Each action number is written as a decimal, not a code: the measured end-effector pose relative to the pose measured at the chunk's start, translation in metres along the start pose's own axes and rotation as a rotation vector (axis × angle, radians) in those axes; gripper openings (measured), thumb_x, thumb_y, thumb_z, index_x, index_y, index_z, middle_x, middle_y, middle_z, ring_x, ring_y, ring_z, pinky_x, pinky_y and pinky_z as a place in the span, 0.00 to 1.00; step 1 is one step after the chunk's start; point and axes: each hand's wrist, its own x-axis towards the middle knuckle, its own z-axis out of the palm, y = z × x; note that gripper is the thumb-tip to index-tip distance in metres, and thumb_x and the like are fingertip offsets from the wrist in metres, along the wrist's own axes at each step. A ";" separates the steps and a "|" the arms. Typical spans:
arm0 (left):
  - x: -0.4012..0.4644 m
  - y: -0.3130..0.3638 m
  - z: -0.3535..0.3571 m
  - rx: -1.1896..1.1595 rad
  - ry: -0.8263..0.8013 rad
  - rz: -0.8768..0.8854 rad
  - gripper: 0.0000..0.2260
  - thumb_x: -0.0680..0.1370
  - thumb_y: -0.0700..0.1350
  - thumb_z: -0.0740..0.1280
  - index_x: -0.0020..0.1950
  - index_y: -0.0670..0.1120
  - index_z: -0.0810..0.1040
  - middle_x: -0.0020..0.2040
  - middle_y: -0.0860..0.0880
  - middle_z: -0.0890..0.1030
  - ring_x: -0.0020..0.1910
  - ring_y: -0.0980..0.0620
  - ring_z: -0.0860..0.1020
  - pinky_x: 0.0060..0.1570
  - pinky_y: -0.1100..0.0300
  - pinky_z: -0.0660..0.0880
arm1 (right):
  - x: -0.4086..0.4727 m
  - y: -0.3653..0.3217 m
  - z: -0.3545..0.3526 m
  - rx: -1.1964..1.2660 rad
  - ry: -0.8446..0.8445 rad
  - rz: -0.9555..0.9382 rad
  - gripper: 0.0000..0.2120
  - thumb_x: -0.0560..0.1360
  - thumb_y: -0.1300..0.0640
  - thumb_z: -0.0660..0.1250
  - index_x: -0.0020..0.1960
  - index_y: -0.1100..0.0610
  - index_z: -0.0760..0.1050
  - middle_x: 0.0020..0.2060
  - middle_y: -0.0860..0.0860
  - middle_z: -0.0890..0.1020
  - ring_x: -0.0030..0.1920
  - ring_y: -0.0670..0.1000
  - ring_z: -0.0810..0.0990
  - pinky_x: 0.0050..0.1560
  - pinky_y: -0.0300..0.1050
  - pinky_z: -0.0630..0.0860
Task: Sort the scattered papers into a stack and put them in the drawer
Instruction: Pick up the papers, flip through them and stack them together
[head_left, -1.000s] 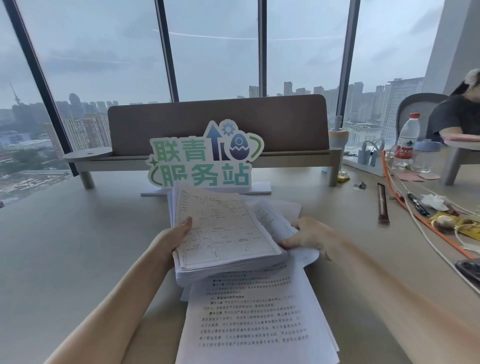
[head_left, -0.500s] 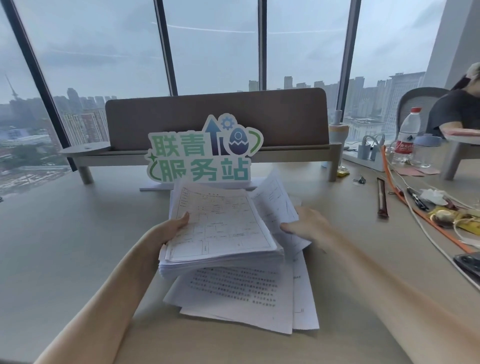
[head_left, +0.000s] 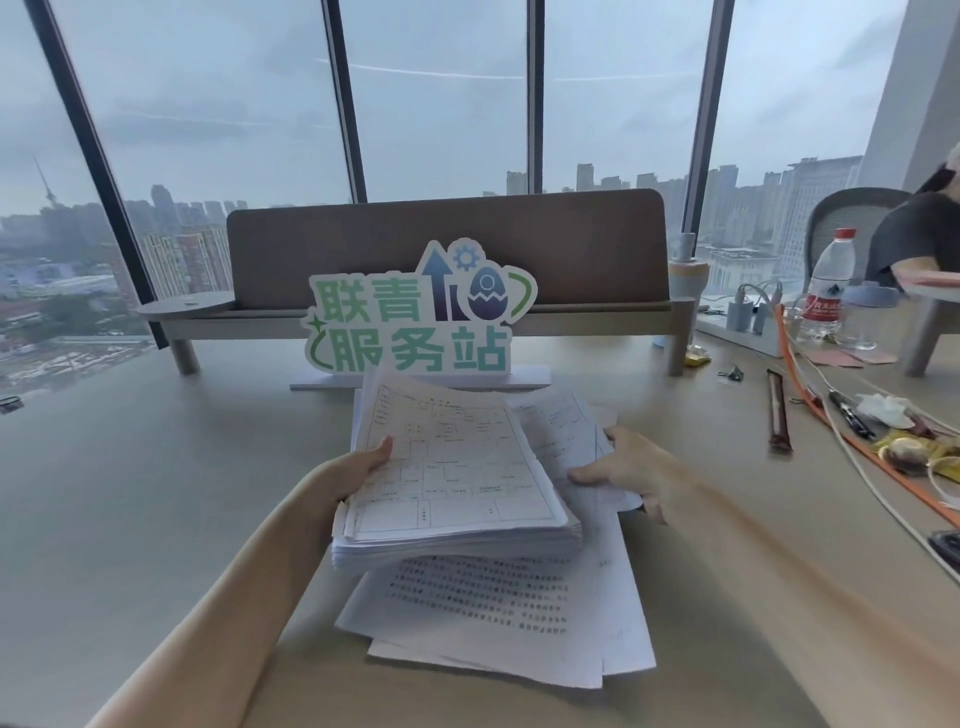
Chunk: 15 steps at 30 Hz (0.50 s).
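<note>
My left hand grips the left edge of a thick stack of papers at the centre of the frame, thumb lying on the top sheet, a form printed with ruled boxes. The stack is lifted and tilted, its near edge hanging over loose sheets that lie fanned on the counter just below, covered in lines of print. My right hand is just right of the stack, its fingers pinching the edge of a few more sheets that stick out from behind the stack and rise off the counter.

Directly behind the papers stands a green and white cut-out sign with large characters, an arrow and an egg. Behind it runs a brown padded screen on a low shelf, with tall windows above.

At the right of the frame a water bottle with a red cap stands near a white power strip, and an orange cable trails down the counter toward the lower right among small clutter. A seated person shows at the far right edge.
</note>
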 end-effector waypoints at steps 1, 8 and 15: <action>0.000 0.001 0.000 0.019 0.004 0.011 0.15 0.85 0.50 0.55 0.55 0.40 0.76 0.40 0.44 0.85 0.31 0.51 0.84 0.29 0.61 0.80 | -0.003 -0.005 -0.001 0.064 0.007 0.011 0.22 0.68 0.68 0.78 0.60 0.63 0.79 0.51 0.59 0.86 0.51 0.59 0.85 0.57 0.57 0.81; -0.008 0.010 -0.001 0.100 0.014 0.039 0.19 0.85 0.52 0.54 0.64 0.40 0.72 0.50 0.43 0.80 0.47 0.47 0.79 0.66 0.47 0.71 | -0.041 -0.084 -0.010 0.233 -0.062 -0.034 0.14 0.77 0.57 0.72 0.56 0.66 0.78 0.40 0.59 0.86 0.34 0.56 0.85 0.30 0.46 0.81; 0.009 -0.009 -0.012 0.093 0.059 0.062 0.44 0.59 0.73 0.74 0.62 0.41 0.79 0.58 0.41 0.83 0.57 0.41 0.82 0.66 0.42 0.73 | -0.061 -0.156 -0.020 0.234 -0.129 -0.173 0.13 0.77 0.50 0.70 0.53 0.60 0.79 0.37 0.55 0.86 0.34 0.52 0.85 0.37 0.46 0.84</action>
